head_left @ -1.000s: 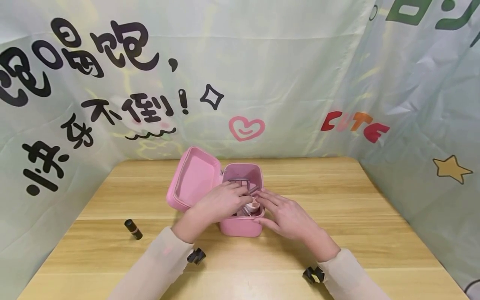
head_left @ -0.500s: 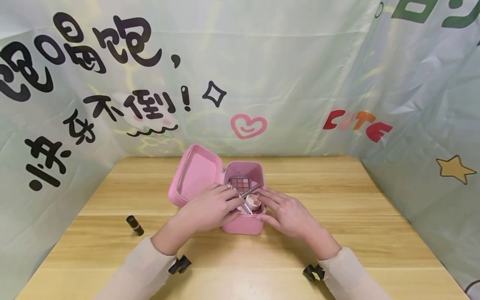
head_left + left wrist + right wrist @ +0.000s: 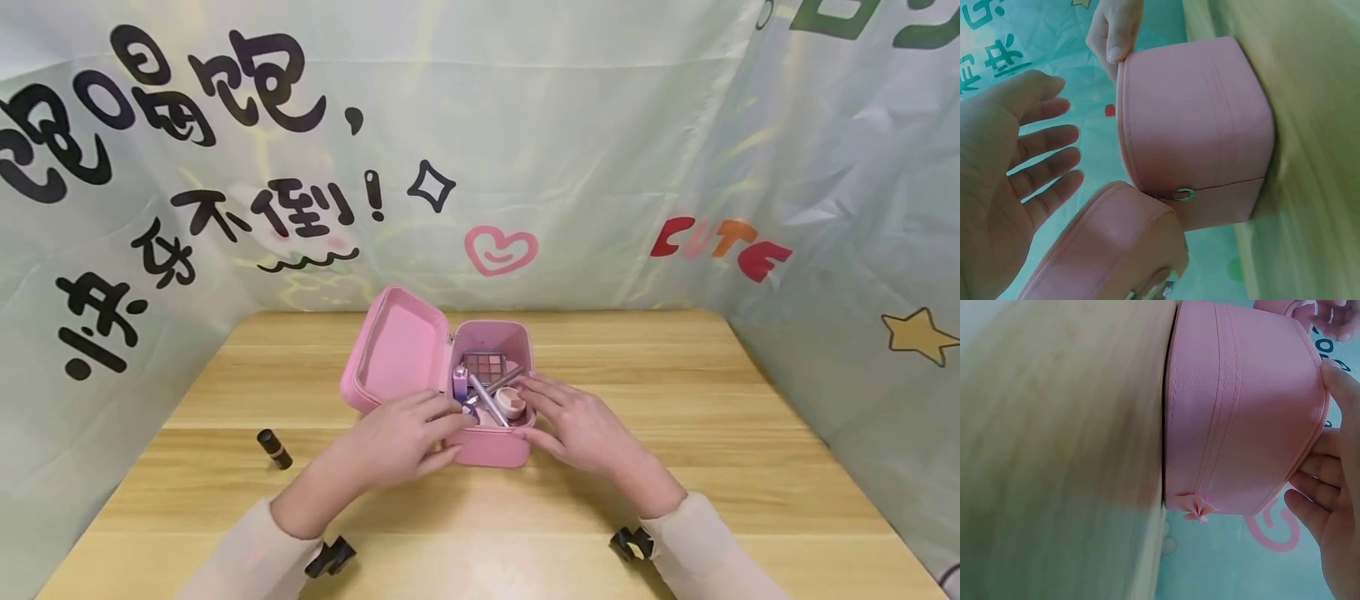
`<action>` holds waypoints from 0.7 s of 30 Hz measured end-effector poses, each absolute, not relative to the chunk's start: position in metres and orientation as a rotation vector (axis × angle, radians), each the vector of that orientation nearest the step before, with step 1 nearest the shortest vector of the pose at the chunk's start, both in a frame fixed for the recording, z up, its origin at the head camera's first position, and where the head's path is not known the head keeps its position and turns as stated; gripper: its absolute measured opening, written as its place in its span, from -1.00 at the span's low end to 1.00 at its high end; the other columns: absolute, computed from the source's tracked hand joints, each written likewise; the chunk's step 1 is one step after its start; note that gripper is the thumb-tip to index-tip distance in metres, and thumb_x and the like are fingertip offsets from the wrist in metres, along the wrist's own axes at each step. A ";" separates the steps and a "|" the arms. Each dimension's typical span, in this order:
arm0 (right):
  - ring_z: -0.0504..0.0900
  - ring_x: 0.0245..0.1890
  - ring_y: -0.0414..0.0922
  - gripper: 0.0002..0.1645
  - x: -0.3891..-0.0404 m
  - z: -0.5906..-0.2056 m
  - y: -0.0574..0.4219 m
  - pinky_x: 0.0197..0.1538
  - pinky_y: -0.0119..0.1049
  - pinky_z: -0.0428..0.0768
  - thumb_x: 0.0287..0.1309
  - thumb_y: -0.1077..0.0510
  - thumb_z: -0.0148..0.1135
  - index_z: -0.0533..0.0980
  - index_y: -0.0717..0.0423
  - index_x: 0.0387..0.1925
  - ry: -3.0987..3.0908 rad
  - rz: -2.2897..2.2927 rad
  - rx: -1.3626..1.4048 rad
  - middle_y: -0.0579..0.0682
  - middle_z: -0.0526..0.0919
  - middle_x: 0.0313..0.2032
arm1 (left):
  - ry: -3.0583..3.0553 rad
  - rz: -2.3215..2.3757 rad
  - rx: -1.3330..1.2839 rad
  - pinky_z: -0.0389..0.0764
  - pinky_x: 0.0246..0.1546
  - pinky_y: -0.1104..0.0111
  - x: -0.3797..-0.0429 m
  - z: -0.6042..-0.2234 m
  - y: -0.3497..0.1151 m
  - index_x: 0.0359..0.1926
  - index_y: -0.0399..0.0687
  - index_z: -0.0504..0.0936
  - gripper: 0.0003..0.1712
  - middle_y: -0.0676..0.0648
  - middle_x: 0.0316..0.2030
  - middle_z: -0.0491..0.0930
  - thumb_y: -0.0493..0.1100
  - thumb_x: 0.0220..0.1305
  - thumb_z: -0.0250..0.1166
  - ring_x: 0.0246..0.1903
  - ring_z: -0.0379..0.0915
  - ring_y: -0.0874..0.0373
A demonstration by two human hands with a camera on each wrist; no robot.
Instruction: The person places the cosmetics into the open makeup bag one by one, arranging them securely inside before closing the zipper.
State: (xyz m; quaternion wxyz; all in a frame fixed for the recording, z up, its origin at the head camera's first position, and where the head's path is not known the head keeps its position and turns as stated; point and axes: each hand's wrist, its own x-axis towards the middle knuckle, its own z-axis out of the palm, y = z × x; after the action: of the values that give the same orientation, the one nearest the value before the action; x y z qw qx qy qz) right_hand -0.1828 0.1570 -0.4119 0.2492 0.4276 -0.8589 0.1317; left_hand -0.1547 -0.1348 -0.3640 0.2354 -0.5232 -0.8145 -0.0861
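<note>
A pink vanity case (image 3: pixel 491 450) stands on the table with its lid (image 3: pixel 401 346) swung open to the left. Inside lie an eyeshadow palette (image 3: pixel 486 367), a silver tube (image 3: pixel 487 400), a round white jar (image 3: pixel 510 403) and a small purple item (image 3: pixel 460 383). My left hand (image 3: pixel 401 437) hovers at the case's front left corner. In the left wrist view its fingers (image 3: pixel 1054 165) are extended, with nothing in them. My right hand (image 3: pixel 585 429) rests on the right rim, fingers over the edge and thumb against the front corner.
A black lipstick tube (image 3: pixel 274 449) lies on the wooden table (image 3: pixel 660 367), left of the case. Printed fabric (image 3: pixel 600 150) hangs behind and at both sides. A small pink bow (image 3: pixel 1195 507) sits on the case's outer wall.
My left hand has drawn out of the case, moving left and toward me, so more of the contents show. My right hand has stayed on the rim.
</note>
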 end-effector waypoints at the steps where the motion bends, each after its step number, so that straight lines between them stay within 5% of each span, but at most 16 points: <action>1: 0.52 0.19 0.12 -0.16 -0.182 -0.412 0.158 0.20 0.00 0.52 0.38 -0.38 -0.19 0.54 0.25 0.13 -2.345 0.355 1.164 0.18 0.55 0.17 | -2.239 -0.253 -1.439 0.61 -0.04 0.34 -0.153 -0.366 -0.136 0.04 -0.05 0.64 -0.57 0.01 -0.11 0.60 -0.03 0.15 0.38 -0.13 0.51 0.16; 11: 0.48 0.23 0.10 -0.20 -0.181 -0.410 0.159 0.25 -0.03 0.48 0.39 -0.37 -0.19 0.58 0.21 0.08 -2.376 0.314 1.166 0.15 0.51 0.22 | -2.248 -0.312 -1.421 0.57 0.08 0.25 -0.139 -0.380 -0.158 0.11 -0.07 0.61 -0.53 0.00 -0.03 0.58 0.13 0.40 0.12 -0.02 0.49 0.12; 21: 0.48 0.22 0.11 -0.17 -0.181 -0.412 0.159 0.24 -0.02 0.48 0.38 -0.38 -0.20 0.55 0.23 0.12 -2.373 0.310 1.150 0.18 0.54 0.19 | -2.274 -0.329 -1.408 0.53 0.13 0.19 -0.128 -0.385 -0.180 0.11 0.00 0.60 -0.54 0.04 0.03 0.55 0.16 0.36 0.18 0.05 0.45 0.12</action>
State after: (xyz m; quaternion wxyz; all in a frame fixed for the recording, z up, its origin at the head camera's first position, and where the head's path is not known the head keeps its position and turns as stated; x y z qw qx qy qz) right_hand -0.1808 0.1588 -0.4119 0.2407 0.4203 -0.8675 0.1134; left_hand -0.1280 -0.1800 -0.3852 0.2217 -0.5095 -0.8229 -0.1192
